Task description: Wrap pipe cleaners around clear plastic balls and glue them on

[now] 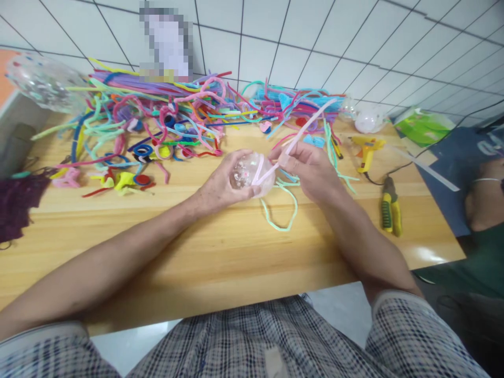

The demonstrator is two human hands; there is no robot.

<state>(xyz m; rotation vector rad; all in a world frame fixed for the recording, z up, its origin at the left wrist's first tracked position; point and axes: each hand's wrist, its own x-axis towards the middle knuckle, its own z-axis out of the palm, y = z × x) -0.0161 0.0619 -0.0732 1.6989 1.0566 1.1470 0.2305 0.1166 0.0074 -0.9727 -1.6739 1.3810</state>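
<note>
My left hand (226,181) is wrapped around a clear, round ball (242,172) with pale bits showing inside. A light pink pipe cleaner (305,128) lies bent across the ball's right side, and its free length rises up and to the right. Thumb and fingers of my right hand (309,170) pinch that pipe cleaner just right of the ball. Beneath the hands, a mint green pipe cleaner (292,215) forms a loop on the table.
Many coloured pipe cleaners (157,115) are heaped along the wooden table's (189,273) back. To the right are a yellow glue gun (366,152) with a cord and yellow-handled pliers (389,210). Another person's arm (486,194) shows at far right.
</note>
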